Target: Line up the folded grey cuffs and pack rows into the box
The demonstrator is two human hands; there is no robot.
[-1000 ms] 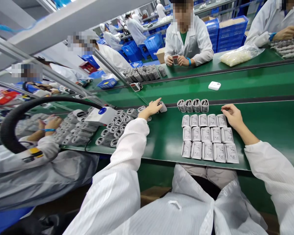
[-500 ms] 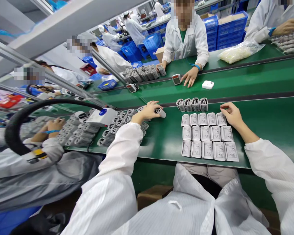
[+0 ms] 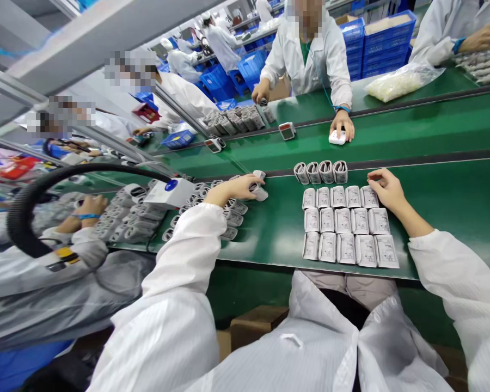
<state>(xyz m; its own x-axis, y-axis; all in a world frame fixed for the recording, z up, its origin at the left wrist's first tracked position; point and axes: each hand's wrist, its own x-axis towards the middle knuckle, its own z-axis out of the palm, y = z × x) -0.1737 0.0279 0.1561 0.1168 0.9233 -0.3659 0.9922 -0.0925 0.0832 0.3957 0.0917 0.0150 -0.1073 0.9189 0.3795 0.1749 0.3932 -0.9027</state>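
Fingers of the left hand [image 3: 240, 187] are gripping a rolled grey cuff [image 3: 260, 193] left of the block of printed cuffs [image 3: 343, 221], probably holding its roll tight. From afar, I'm seeing the right hand [image 3: 386, 189] curving loosely, grasping nothing, at the block's far right corner, perhaps guarding its alignment; I'm not discerning contact. Four upright cuffs [image 3: 325, 173] are standing just beyond the block.

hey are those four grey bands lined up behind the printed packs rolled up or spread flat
Rolled up: the four grey bands show coiled layers at their visible ends.
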